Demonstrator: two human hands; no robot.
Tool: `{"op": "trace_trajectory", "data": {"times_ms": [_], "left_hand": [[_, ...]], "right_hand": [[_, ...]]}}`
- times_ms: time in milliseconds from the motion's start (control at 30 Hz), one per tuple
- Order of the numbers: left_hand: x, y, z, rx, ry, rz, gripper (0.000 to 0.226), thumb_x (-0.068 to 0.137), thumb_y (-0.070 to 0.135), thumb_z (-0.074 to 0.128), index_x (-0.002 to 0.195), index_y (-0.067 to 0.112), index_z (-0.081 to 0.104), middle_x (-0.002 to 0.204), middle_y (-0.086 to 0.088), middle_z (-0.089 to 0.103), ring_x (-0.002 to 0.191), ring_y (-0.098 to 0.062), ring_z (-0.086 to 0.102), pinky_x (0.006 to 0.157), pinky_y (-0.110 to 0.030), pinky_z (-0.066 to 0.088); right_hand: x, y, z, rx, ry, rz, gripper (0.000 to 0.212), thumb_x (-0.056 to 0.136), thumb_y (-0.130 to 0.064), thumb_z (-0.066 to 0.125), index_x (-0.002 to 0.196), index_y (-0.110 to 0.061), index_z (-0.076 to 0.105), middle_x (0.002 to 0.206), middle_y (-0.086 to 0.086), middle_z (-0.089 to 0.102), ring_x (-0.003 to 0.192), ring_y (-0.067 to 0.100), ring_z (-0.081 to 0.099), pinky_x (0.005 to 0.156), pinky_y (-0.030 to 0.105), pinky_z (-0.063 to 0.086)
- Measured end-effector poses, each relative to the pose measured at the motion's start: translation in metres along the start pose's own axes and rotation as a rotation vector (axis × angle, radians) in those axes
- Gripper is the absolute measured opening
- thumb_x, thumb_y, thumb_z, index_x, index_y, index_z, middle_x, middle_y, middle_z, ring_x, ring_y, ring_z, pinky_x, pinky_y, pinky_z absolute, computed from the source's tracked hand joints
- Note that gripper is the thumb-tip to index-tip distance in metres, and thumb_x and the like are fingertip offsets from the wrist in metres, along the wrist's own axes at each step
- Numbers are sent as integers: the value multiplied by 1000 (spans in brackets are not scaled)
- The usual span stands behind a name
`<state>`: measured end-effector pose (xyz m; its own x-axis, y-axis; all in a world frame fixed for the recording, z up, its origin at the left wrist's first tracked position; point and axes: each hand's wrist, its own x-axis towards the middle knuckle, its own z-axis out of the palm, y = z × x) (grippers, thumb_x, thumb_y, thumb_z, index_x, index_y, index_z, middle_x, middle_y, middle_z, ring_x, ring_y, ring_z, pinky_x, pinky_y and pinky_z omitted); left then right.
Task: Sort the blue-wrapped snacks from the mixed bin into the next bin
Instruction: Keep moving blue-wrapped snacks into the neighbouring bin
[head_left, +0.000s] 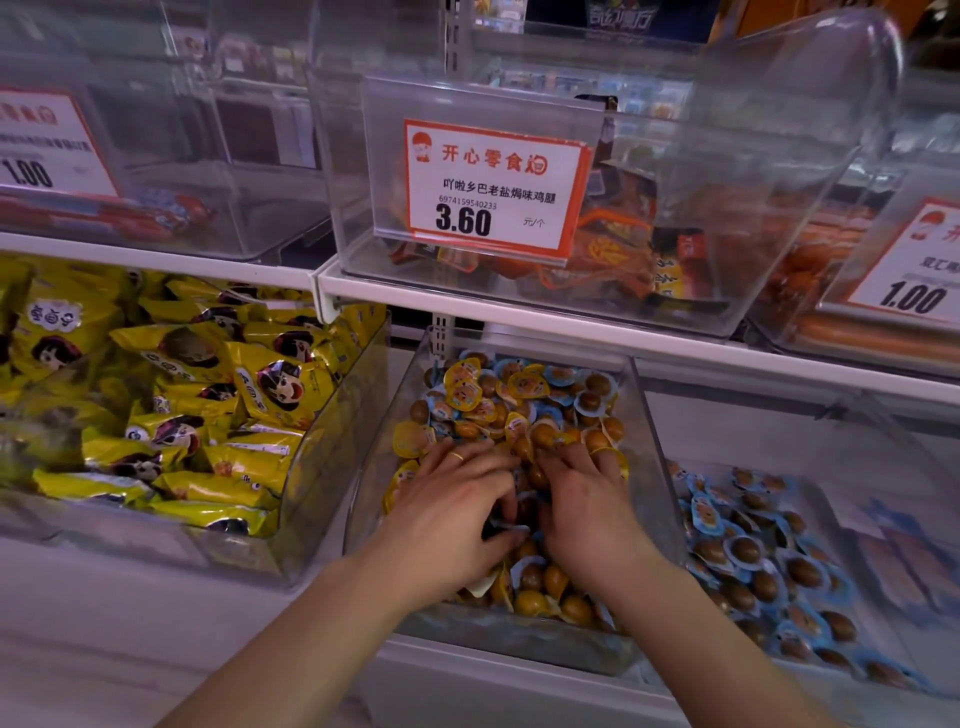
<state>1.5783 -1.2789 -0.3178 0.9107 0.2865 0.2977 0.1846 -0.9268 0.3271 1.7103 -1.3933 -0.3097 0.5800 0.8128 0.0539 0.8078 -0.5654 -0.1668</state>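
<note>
Both hands are seen low in the mixed bin (647, 415), a clear box in the middle of the lower shelf. The left hand (457, 512) is laid on the pile with its fingers spread and bent down into the snacks, and a ring (456, 457) is worn on one finger. The right hand (587, 512) is set just beside it, with its fingers dug into the same pile. The fingertips of both hands are hidden among the wrappers, so it cannot be told whether either grip is clamped on a snack or held apart.

The mixed bin is filled with small round brown snacks. Some are sealed in yellow wrappers (462, 389), and the blue-wrapped snacks (561, 375) are scattered among them, mostly toward the back. To the right, the next bin (852, 525) is partly filled with blue-wrapped ones only.

To the left, a bin of big yellow bags (171, 395) is seen. On the shelf above, a clear bin with orange packs is marked by a price tag (493, 189) that reads 3.60.
</note>
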Motion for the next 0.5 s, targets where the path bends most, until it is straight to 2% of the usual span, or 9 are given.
{"op": "trace_trajectory", "data": {"times_ms": [67, 167, 300, 367, 433, 500], "left_hand": [[2, 1, 1, 0, 7, 32, 21, 82, 47, 68, 82, 36, 50, 124, 20, 59, 141, -5, 30, 121, -34, 9], [4, 4, 1, 17, 38, 67, 17, 77, 41, 72, 81, 31, 59, 98, 18, 64, 127, -4, 41, 119, -29, 7], [4, 6, -2, -11, 69, 36, 16, 73, 34, 76, 78, 33, 61, 85, 19, 62, 110, -3, 48, 120, -35, 18], [2, 4, -7, -90, 141, -35, 19, 72, 28, 78, 72, 33, 60, 79, 22, 61, 100, 6, 50, 116, -34, 25], [0, 1, -13, -215, 235, -168, 22, 74, 29, 80, 71, 33, 59, 78, 24, 61, 93, 10, 52, 103, -30, 40], [-1, -2, -18, -337, 314, -300, 20, 75, 34, 82, 75, 35, 62, 78, 19, 66, 85, 5, 60, 80, -29, 52]], "right_hand": [[0, 0, 0, 22, 16, -14, 55, 88, -23, 61, 141, -25, 46, 143, -1, 44, 124, 30, 33, 106, 41, 35], [0, -2, -3, 45, 19, -55, 51, 83, -16, 65, 132, -27, 52, 133, -5, 56, 125, 25, 34, 95, 39, 42], [-2, -6, -7, 35, 14, -82, 40, 83, -14, 65, 120, -25, 58, 124, -1, 59, 124, 23, 47, 84, 38, 49], [-3, -8, -5, 31, 57, -104, 36, 85, -13, 63, 119, -23, 59, 122, 0, 57, 117, 25, 55, 78, 37, 49], [-5, -9, -2, 37, 99, -101, 36, 85, -13, 63, 119, -23, 58, 120, 0, 58, 111, 27, 60, 74, 36, 50], [-5, -8, 0, 86, 111, -69, 33, 86, -17, 64, 117, -24, 59, 117, 1, 61, 106, 27, 62, 74, 36, 50]]}}
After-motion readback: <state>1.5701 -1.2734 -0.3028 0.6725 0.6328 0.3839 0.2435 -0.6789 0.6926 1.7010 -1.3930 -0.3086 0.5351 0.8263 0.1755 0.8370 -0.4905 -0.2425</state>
